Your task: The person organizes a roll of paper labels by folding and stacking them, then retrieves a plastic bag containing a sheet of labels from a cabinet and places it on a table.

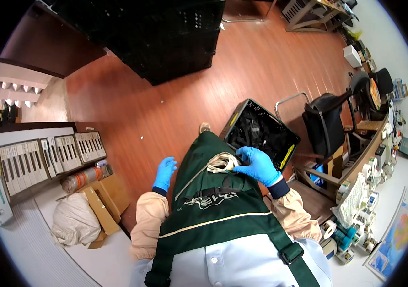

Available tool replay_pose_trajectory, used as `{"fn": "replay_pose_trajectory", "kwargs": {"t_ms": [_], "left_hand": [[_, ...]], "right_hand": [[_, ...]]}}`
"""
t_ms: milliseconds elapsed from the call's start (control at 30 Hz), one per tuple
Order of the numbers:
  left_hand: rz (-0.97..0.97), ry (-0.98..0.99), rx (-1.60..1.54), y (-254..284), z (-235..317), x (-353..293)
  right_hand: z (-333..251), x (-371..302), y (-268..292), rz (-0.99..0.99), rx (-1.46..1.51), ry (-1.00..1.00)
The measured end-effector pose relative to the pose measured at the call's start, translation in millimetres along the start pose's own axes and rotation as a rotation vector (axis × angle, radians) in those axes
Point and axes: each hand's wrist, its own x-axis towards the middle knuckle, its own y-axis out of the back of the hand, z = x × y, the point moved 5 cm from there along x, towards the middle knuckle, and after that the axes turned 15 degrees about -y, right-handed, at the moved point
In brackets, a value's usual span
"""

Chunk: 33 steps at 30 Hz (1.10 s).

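Note:
My right hand (260, 166), in a blue glove, is at the front of my dark green apron (213, 217). Its thumb and forefinger close round the right end of a coil of cream cord (222, 162), which lies against the apron. A pale strip runs from the coil down to the left; whether it is cord or apron trim I cannot tell. My left hand (165, 173), gloved the same way, hangs beside the apron with its fingers loosely apart and nothing in it. Just beyond my right hand, a black crate (287, 138) on the floor holds black items (252, 131).
Stacked black crates (166, 43) stand ahead on the reddish wood floor (132, 110). To the right are a black chair (326, 124) and a bench crowded with rolls (364, 174). A cardboard box (108, 196), a white sack (75, 220) and slotted file boxes (22, 167) sit left.

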Motion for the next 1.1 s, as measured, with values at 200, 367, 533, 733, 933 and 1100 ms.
{"fn": "replay_pose_trajectory", "kwargs": {"t_ms": [200, 367, 533, 733, 933, 1100], "left_hand": [[0.007, -0.042, -0.109, -22.7, 84.1, 41.7], [-0.265, -0.501, 0.247, -65.2, 231.1, 73.0], [-0.613, -0.731, 0.434, -105.7, 279.5, 113.3], [-0.613, -0.866, 0.519, -85.8, 305.9, 143.4], [-0.783, -0.837, 0.738, -76.5, 324.7, 166.3], [-0.694, -0.898, 0.746, -76.0, 312.6, 182.7]], "right_hand": [[-41.1, 102.0, 11.2, -0.118, -0.222, -0.016], [-74.9, 157.1, 18.0, 0.043, -0.223, 0.219], [-98.1, 200.9, 1.5, -0.076, -0.318, 0.252], [-145.6, 226.0, 4.2, 0.061, -0.352, 0.383], [-157.5, 247.2, -7.7, 0.066, -0.446, 0.388], [-144.1, 275.7, -19.5, -0.059, -0.421, 0.372]]}}
